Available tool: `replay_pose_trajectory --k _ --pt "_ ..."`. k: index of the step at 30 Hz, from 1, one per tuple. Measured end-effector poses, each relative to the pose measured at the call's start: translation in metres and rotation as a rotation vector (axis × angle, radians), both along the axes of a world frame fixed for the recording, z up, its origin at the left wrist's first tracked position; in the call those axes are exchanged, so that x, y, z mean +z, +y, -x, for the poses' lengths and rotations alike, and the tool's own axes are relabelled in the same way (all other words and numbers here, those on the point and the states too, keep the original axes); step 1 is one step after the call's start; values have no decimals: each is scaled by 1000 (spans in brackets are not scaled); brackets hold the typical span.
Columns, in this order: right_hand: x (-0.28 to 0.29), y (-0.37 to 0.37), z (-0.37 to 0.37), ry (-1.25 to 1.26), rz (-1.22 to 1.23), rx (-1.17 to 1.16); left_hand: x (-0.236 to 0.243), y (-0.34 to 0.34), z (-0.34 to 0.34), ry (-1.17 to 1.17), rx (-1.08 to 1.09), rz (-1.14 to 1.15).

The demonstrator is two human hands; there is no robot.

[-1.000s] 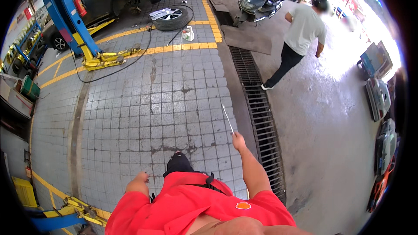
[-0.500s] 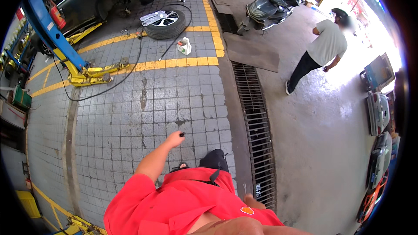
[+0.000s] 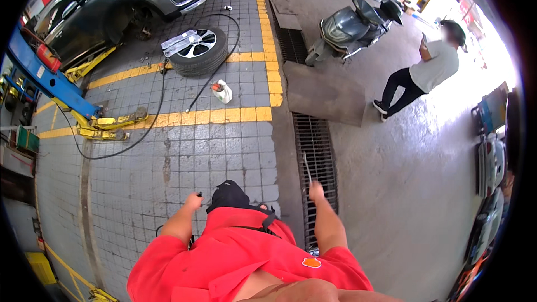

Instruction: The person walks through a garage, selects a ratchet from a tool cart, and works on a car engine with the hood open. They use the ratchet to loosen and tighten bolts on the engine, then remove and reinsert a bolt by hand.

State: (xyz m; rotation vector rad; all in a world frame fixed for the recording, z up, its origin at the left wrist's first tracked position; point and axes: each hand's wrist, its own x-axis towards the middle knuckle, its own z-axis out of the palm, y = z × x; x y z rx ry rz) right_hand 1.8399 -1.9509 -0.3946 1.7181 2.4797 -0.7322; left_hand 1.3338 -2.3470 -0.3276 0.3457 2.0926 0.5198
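My right hand [image 3: 316, 190] is closed round a thin silver rod [image 3: 307, 168], which sticks up in front of it over the metal floor grate [image 3: 313, 134]. My left hand [image 3: 194, 202] is closed round a small dark object [image 3: 199, 194], too small to name, and is low beside my black-clad leg [image 3: 226, 196]. Both arms hang forward past my red shirt. Ahead, a loose wheel [image 3: 197, 64] lies on the tiles with a light grey item [image 3: 182, 42] on it, and a white container [image 3: 222, 93] with red on it stands nearby.
A grey car [image 3: 78, 28] with a wheel off is beside a blue-and-yellow lift [image 3: 67, 89]. A black hose [image 3: 161, 103] snakes across the floor. A scooter [image 3: 347, 31], a metal plate [image 3: 321, 92] and a person [image 3: 433, 70] in grey shirt are right ahead. Parked cars [image 3: 492, 165] line the far right.
The wheel, container and lift appear nearer as I move forward. The other person has moved right and raised a hand. My right hand has swung forward again, my left hand back.
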Motion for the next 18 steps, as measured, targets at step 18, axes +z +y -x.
replay_pose_trajectory --k 18 --pt "29 329 239 -549 763 144 34 661 374 29 -238 -158"
